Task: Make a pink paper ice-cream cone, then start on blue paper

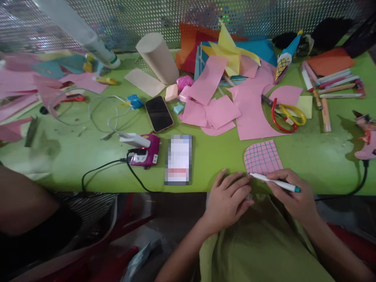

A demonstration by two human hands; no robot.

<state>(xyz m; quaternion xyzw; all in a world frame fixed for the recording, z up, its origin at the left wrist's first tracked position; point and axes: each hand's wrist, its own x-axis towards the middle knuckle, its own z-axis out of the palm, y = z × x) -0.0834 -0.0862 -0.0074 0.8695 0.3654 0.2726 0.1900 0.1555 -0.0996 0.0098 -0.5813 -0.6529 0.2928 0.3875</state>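
Observation:
A white felt-tip marker (277, 182) with a teal end lies in the grip of my right hand (295, 196). Its tip points left, at the lower-left corner of a small pink paper piece (263, 156). Blue-green crossing lines cover that piece, which has a rounded upper-left corner. My left hand (230, 197) rests at the table's front edge, palm down and fingers apart, its fingertips close to the paper and the marker tip. What lies under the left palm is hidden.
Scissors (289, 117) with red and yellow handles lie behind the gridded piece, among pink paper sheets (249, 113). Left of my hands are a phone with a blurred screen (178, 158), a dark phone (159, 113) and a purple device (149, 152) with cables. Markers (337, 82) lie back right. Another person's arm (23, 203) is at left.

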